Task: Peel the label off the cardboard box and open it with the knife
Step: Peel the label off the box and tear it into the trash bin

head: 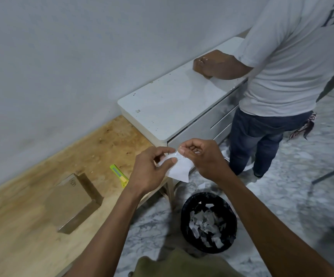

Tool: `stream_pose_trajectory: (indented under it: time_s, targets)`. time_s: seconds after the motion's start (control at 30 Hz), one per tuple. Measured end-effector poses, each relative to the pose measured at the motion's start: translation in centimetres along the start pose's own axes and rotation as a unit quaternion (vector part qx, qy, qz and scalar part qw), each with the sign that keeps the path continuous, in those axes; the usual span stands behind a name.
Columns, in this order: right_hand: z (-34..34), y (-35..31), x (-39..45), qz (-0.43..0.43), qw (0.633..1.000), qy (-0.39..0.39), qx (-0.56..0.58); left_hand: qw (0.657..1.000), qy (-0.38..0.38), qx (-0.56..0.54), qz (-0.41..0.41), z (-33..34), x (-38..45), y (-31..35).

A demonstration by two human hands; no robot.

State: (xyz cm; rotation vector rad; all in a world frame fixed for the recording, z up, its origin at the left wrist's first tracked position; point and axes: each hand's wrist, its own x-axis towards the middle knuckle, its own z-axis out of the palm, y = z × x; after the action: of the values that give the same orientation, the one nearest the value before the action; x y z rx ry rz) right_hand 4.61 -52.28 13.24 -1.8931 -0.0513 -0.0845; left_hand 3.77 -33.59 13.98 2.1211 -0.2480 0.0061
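Note:
A white paper label (179, 169) hangs between my two hands, out past the table's right end. My left hand (152, 168) pinches its upper left edge and my right hand (200, 156) pinches its top edge, thumbs and fingertips close together. The brown cardboard box (70, 202) lies flat and closed on the wooden table (22, 226), well to the left of my hands. The yellow-green utility knife (119, 174) rests on the table just left of my left wrist, untouched.
A black waste bin (209, 220) holding several paper scraps stands on the marble floor below my hands. A white drawer cabinet (172, 104) adjoins the table. Another person in a white shirt and jeans (278, 76) stands at it.

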Motion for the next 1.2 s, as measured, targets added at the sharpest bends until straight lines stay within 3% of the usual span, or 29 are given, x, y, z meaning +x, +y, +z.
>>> stream_pose_trajectory:
  time_s: [0.13,0.27,0.53,0.7,0.87,1.03,1.2]
  targets:
    - [-1.6,0.4,-0.5,0.003,1.000,0.001,-0.019,0.998,-0.008,0.064,0.023,1.4,0.5,1.1]
    - [-4.1,0.4,-1.0,-0.006,0.990,-0.045,-0.135,0.992,-0.024,0.118,0.045,3.3,0.9,1.7]
    - [-7.1,1.2,-1.3,-0.171,0.908,-0.072,-0.375,0.993,-0.040,0.093,0.056,5.6,1.6,3.4]
    - [-7.6,1.7,-1.9,-0.099,0.956,-0.094,-0.261,0.996,-0.026,0.055,0.070,5.4,1.3,3.8]
    - [-7.1,1.2,-3.0,-0.018,0.990,-0.043,-0.132,0.990,-0.036,0.045,0.129,4.8,1.4,3.6]
    - [-6.5,0.4,-3.3,-0.042,0.983,-0.001,-0.179,0.982,-0.032,0.070,0.172,4.2,1.8,3.5]
    - [-4.2,0.8,-4.1,-0.077,0.974,0.082,-0.196,0.990,-0.028,0.029,0.137,3.2,1.8,3.0]
